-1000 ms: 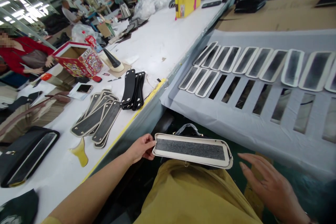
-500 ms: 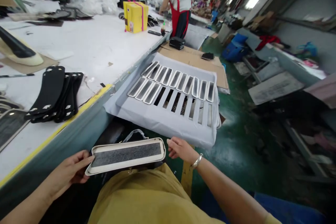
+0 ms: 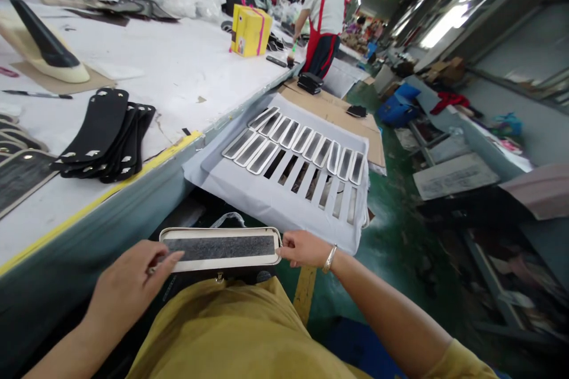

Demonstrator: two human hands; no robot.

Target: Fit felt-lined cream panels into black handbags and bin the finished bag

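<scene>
In front of my lap, a long white-edged panel point(image 3: 222, 249) with a dark grey strip down its middle lies nearly level. It looks like the base of a bag, with black material and a small metal fitting point(image 3: 219, 276) below it. My left hand point(image 3: 131, 278) grips its left end, thumb on top and fingers curled. At the right end, my right hand point(image 3: 304, 249) pinches the rim; the fingertips are partly hidden. Beyond the panel, several similar white-edged strips point(image 3: 302, 140) lie in rows on a grey-white slotted sheet point(image 3: 275, 201).
To the left, the white worktable point(image 3: 178, 77) has a yellow-taped edge. On it are a stack of black straps point(image 3: 100, 130), a pen point(image 3: 38, 95), a black-and-cream tool point(image 3: 48, 47) and a yellow box point(image 3: 251, 29). A person point(image 3: 326, 18) in a red apron stands farther along.
The panel's left end has risen, so it lies more level. My left hand has shifted inward over that end, and my right hand has closed onto the right rim. The view has tilted slightly.
</scene>
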